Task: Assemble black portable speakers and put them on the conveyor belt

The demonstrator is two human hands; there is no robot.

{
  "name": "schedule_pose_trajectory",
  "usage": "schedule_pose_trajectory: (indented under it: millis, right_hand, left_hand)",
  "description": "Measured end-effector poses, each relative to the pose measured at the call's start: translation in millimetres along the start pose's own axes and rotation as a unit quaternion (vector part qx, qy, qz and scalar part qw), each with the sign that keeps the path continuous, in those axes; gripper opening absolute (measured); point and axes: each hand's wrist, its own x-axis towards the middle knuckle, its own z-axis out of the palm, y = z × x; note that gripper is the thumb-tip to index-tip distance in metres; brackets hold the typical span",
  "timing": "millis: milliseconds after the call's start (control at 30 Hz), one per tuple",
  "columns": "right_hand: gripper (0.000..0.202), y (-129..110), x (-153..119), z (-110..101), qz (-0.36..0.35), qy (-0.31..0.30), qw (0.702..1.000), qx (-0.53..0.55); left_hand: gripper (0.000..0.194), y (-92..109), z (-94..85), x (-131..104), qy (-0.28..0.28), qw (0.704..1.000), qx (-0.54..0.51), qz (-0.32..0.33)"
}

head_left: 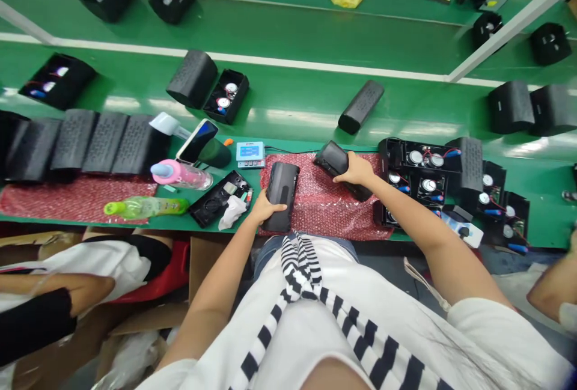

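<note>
My left hand point(267, 207) is closed on the lower left side of a black speaker case point(283, 188), its thumb lying across the top. The case rests near the table's front edge on red bubble wrap point(315, 210). To the right, my right hand point(358, 170) grips a second black case point(334, 158), which lies at a slant over the same wrap. Its fingers wrap round the far edge and are partly hidden. Open black housings point(419, 158) with round silver speakers and blue-ended parts stand just right of my right hand.
Left of the wrap are an open black tray point(216, 204), a green bottle point(148, 207), a pink bottle point(184, 175), a phone point(197, 140) and a small meter point(250, 154). More cases point(360, 106) lie on the green belt point(288, 101). People sit on both sides.
</note>
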Motion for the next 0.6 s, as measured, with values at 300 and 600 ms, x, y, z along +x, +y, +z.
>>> schedule_pose_trajectory:
  millis: [300,600]
  right_hand:
    - [0.088,-46,-56,70,0.251,-0.061,0.935,0.243]
    - [0.099,-70,-71,83,0.258,-0.043,0.943,0.205]
  left_hand:
    - [0.091,-24,58.2,-3,-0.016,0.985,-0.173,0.000]
    - [0.076,-24,58.7,-12,-0.045,0.989,-0.144,0.001]
